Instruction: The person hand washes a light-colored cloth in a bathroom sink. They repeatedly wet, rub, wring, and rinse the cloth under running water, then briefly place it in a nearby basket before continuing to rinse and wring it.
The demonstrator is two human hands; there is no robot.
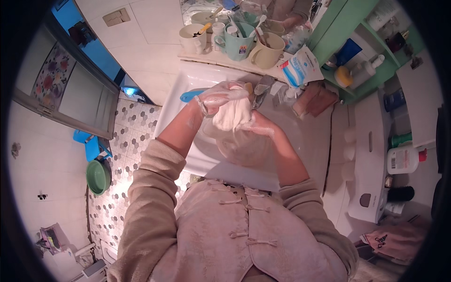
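Soapy lather covers my left hand (225, 96), which grips the upper part of a wet white cloth (233, 113). My right hand (254, 123) holds the cloth's lower right side, its fingers partly hidden behind the folds. The bunched cloth is held above a white washbasin (201, 165). Below it in the bowl is a pale rounded shape (243, 149); whether it is a tub or cloudy water I cannot tell. A blue object (191, 96) lies at the basin's left rear, partly behind my left hand.
Behind the basin, a ledge holds a white mug (192, 40), a teal mug (239, 44) with toothbrushes and a beige mug (269, 51). To their right are a printed plastic bag (303, 67) and a reddish cloth (315, 100). A green shelf unit (352, 84) stands at the right.
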